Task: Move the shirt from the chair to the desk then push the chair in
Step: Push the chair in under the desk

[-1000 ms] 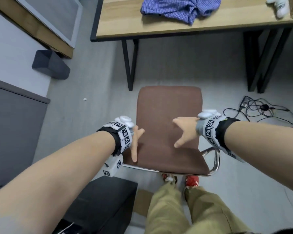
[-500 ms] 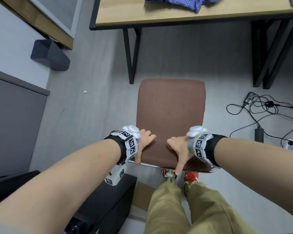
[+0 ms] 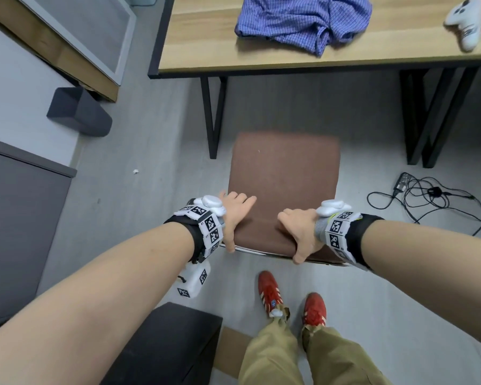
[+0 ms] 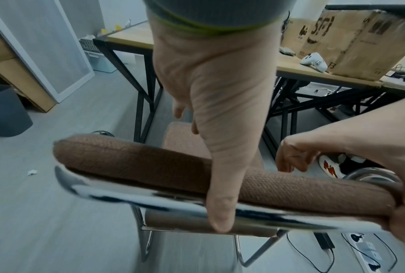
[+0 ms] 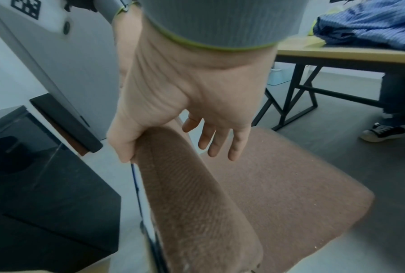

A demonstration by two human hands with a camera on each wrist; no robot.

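A crumpled blue checked shirt lies on the wooden desk; it also shows in the right wrist view. The brown padded chair stands in front of the desk, its seat's front edge near the desk's edge. My left hand grips the left end of the backrest's top. My right hand grips the top further right. Each hand has its fingers over the front and its thumb behind. The chrome rail under the backrest shows in the left wrist view.
Black desk legs flank the chair's path. A white controller and a cardboard box sit on the desk's right. Loose cables lie on the floor at the right, a black cabinet at my left. Another person's shoe is under the desk.
Both hands came back from over the seat and took hold of the backrest's top. The chair has since slid forward toward the desk, away from my feet.
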